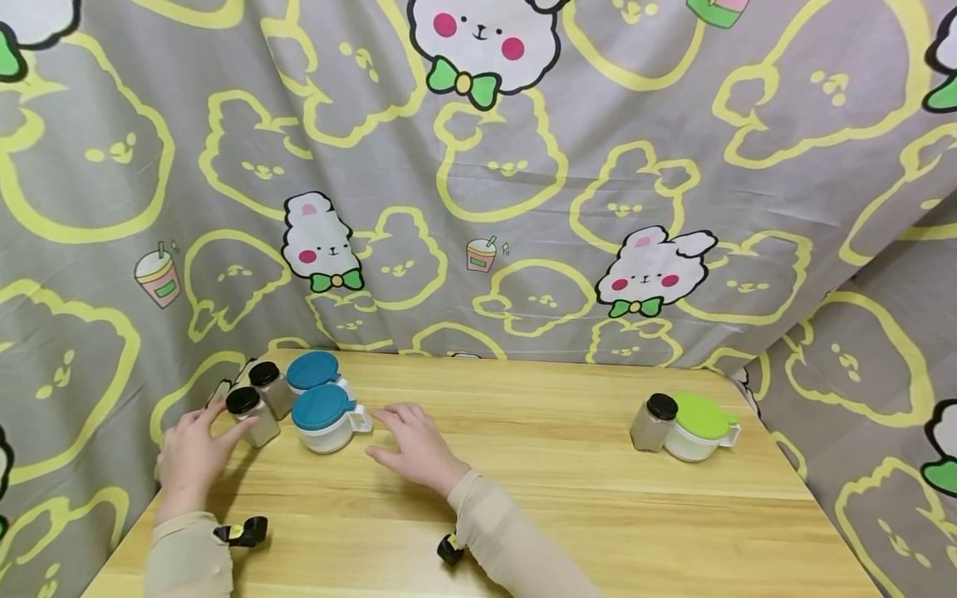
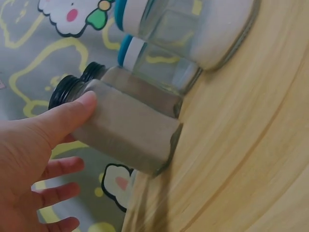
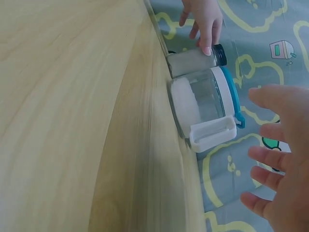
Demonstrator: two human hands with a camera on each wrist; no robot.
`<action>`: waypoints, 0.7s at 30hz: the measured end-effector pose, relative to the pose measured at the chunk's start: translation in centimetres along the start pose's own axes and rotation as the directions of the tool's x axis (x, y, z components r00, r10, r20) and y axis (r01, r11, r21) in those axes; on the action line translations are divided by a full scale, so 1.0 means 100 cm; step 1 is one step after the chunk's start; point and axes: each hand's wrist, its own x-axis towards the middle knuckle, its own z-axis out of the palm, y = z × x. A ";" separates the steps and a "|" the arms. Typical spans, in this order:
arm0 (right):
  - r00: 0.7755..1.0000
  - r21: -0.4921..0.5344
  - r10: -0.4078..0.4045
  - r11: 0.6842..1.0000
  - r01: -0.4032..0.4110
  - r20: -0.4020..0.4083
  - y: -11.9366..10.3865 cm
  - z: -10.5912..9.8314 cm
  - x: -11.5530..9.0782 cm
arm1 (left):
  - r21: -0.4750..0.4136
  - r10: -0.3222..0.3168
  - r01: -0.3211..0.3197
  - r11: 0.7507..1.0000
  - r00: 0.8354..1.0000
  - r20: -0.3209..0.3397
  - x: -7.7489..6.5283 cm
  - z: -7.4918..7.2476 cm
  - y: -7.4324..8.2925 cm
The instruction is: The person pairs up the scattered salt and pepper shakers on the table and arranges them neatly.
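My left hand [image 1: 190,457] pinches the nearer black-capped spice jar [image 1: 259,422] between thumb and index finger, just below its cap. In the left wrist view the thumb [image 2: 72,115] lies on the jar's shoulder, while the other fingers spread free. A second black-capped spice jar [image 1: 278,397] stands right behind it. To the right is a clear seasoning pot [image 1: 324,432] with a blue lid and white handle, holding something white. Another blue-lidded pot [image 1: 312,370] stands behind that one. My right hand [image 3: 289,159] is held open beside the front pot's handle [image 3: 212,134], its fingers apart from it.
On the right side of the wooden table [image 1: 523,498], a spice jar [image 1: 653,425] with a black cap stands against a green-lidded pot [image 1: 699,428]. A patterned grey curtain [image 1: 538,183] hangs around the back and sides. Black straps [image 1: 242,531] hang at both wrists.
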 end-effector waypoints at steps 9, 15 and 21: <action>1.000 0.014 0.013 1.000 -0.013 -0.006 -0.009 0.004 0.009 | -0.005 0.011 -0.011 1.000 1.000 0.027 0.000 -0.003 0.000; 0.999 0.013 0.019 1.000 -0.019 -0.037 -0.014 0.008 0.016 | -0.013 -0.045 0.045 0.999 0.999 0.007 0.001 -0.002 0.006; 0.997 -0.008 0.031 0.999 -0.032 -0.067 -0.020 0.011 0.024 | -0.021 -0.100 0.099 0.995 0.994 -0.035 -0.001 0.000 0.016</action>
